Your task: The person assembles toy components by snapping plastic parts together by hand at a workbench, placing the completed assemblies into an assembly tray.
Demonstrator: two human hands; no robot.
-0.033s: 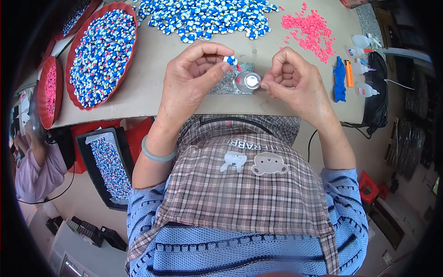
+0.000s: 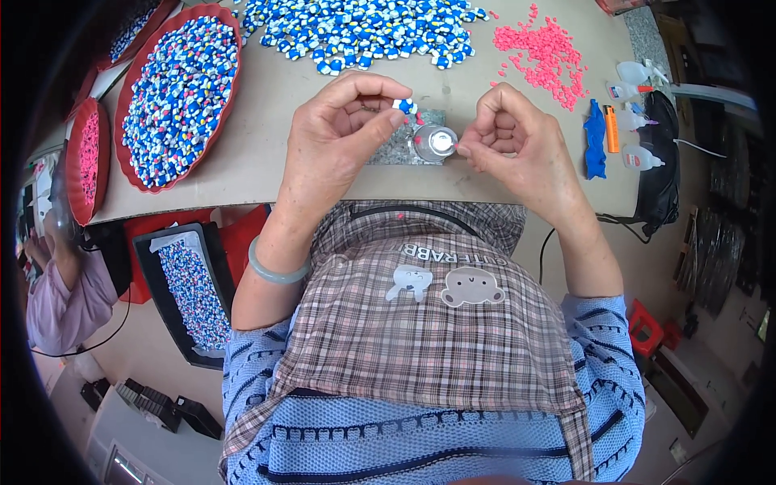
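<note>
Blue-and-white, the small plastic figure [image 2: 405,105] sits pinched between the thumb and forefinger of the left hand [image 2: 343,137], held just above the table [image 2: 267,153] near its near edge. The other fingers of that hand curl loosely inward. Just right of the figure and slightly nearer, a small round metal dish [image 2: 436,142] rests on a grey speckled tile [image 2: 396,149]. The right hand [image 2: 513,141] hovers just beside the dish on its right, its fingers curled shut with thumb and forefinger tips pressed together at the dish's rim; whether anything tiny sits between them I cannot tell.

Far across the table lies a broad heap of blue-and-white figures [image 2: 364,32], and to its right a scatter of small pink pieces [image 2: 541,52]. On the left stands a red oval tray [image 2: 182,93] filled with more of the same figures, and farther left a second red tray [image 2: 85,158] holding pink pieces. At the right end of the table lie a blue cloth-like item [image 2: 596,139], an orange lighter [image 2: 612,129] and several small clear squeeze bottles [image 2: 638,158]. A pale green bangle [image 2: 275,271] circles the left wrist.
</note>
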